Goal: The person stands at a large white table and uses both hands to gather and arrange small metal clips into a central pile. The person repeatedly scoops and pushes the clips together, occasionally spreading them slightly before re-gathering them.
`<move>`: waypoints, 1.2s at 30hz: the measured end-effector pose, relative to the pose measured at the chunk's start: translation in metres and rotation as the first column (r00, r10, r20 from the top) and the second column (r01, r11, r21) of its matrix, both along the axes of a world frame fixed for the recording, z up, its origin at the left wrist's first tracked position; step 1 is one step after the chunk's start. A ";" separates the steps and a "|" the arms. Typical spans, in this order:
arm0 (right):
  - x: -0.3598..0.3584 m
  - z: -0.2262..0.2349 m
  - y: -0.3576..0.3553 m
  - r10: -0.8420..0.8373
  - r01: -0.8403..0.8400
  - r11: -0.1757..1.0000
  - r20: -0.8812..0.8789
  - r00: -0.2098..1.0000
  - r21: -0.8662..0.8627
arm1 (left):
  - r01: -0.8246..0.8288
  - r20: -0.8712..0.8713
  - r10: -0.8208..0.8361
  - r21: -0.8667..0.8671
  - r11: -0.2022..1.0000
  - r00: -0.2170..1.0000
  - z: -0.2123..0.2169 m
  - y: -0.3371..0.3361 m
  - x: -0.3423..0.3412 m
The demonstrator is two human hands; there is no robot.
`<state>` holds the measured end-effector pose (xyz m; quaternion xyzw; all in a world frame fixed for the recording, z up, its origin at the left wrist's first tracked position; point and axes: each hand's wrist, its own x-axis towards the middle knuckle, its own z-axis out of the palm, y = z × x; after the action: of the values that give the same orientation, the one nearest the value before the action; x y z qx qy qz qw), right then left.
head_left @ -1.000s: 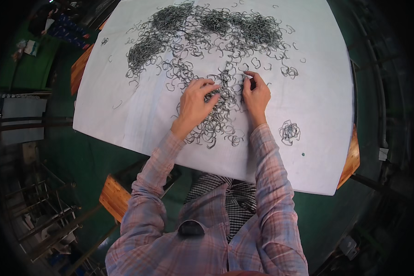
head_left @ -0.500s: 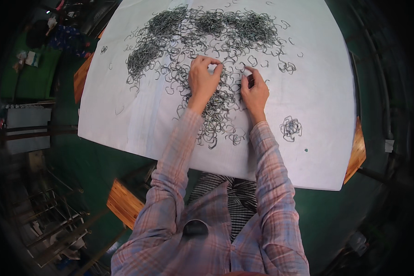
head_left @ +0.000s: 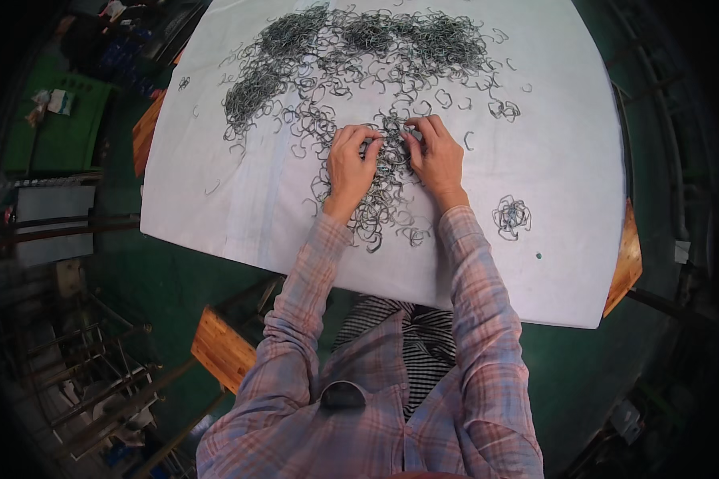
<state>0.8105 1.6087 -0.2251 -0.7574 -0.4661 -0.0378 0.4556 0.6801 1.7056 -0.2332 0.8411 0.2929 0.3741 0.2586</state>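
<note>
Many small, dark grey, C-shaped metal rings [head_left: 373, 211] lie tangled in a strip between and below my hands. My left hand [head_left: 350, 166] is on the left of this strip, thumb and forefinger brought together in a pinch; what is in it is too small to make out. Facing it from the right, my right hand [head_left: 439, 158] has its thumb and forefinger closed in at the strip's upper end. Rings touch or lie right beside those fingertips, and whether one is held cannot be told. Both wrists are low over the white tabletop [head_left: 471, 263].
Dense heaps of the same rings [head_left: 252, 96] curve across the far side of the table. A small separate cluster [head_left: 511, 215] lies right of my right forearm, with a tiny green bit [head_left: 538, 256] below it. Wooden corners [head_left: 222, 347] jut out under the tabletop.
My right hand has moved left and slightly nearer me, its fingertips now closer to my left hand's. My left hand has shifted slightly nearer me. The whole view has shifted a little.
</note>
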 end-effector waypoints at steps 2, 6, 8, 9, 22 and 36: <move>0.000 0.002 -0.002 0.042 -0.042 0.999 0.007 0.999 -0.018 | -0.033 0.022 0.034 -0.042 0.999 0.999 0.000 -0.001 -0.001; 0.004 -0.006 -0.003 0.152 -0.145 0.988 0.151 0.977 -0.055 | -0.092 0.133 0.126 -0.236 0.967 0.983 -0.001 -0.002 0.007; 0.000 -0.002 -0.001 0.148 -0.138 0.988 0.140 0.979 -0.075 | -0.104 0.131 0.138 -0.236 0.966 0.982 -0.005 0.001 0.009; -0.002 -0.001 -0.001 0.146 -0.135 0.987 0.134 0.980 -0.084 | -0.109 0.097 0.128 -0.184 0.977 0.987 -0.010 0.004 0.009; 0.005 -0.012 -0.001 -0.220 0.217 0.973 0.022 0.975 0.082 | -0.063 0.028 0.064 -0.044 0.997 0.998 -0.016 0.004 0.011; -0.006 -0.009 -0.003 0.020 -0.027 0.999 0.320 0.947 0.019 | -0.005 0.157 0.032 -0.173 0.985 0.987 0.002 -0.003 0.008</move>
<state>0.8049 1.6062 -0.2341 -0.7303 -0.5424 -0.1601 0.3831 0.6879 1.7026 -0.2312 0.7802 0.3103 0.4157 0.3495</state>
